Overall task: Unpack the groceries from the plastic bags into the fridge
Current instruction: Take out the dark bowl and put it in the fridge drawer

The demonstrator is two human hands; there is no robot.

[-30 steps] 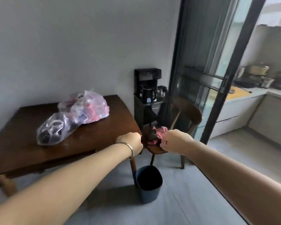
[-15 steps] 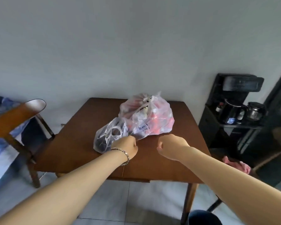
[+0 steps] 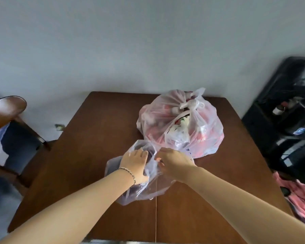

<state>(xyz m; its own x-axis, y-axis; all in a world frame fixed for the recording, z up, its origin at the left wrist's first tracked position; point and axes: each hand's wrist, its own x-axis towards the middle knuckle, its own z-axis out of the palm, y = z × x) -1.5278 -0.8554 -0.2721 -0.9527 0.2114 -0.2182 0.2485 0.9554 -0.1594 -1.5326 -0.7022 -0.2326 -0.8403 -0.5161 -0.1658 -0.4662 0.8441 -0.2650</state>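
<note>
Item 1, near clear bag point(image 3: 139, 187): lies on the brown table point(image 3: 99, 138), directly under both hands, dark contents showing through the film. Contents not identifiable.

Item 2, tied pink-tinted bag point(image 3: 181, 124): just beyond the right hand, touching the near bag, handles knotted at the top, red and white packages inside.

Left hand point(image 3: 135, 163): bracelet at wrist, fingers spread and pressed onto the upper film of the near bag, apparently inside or at its mouth; grip on any content not determinable.

Right hand point(image 3: 174, 162): fingers pinched on a fold of the near bag's plastic at its mouth, pulling it rightward.

Step in hand, as judged: opening the first bag. No grocery out yet; fridge not in view. Task barely begun.

Next move calls for: spreading the mouth wide with the right hand while the left closes on 1 item inside; thin film likely to cling and drag, so a steady hold on the bag's edge needed.

Change against 0.5 s ago: then both fists loosely closed, hovering short of the bags; now fingers opened and landed on the near bag, view closer and lower over the table.
</note>
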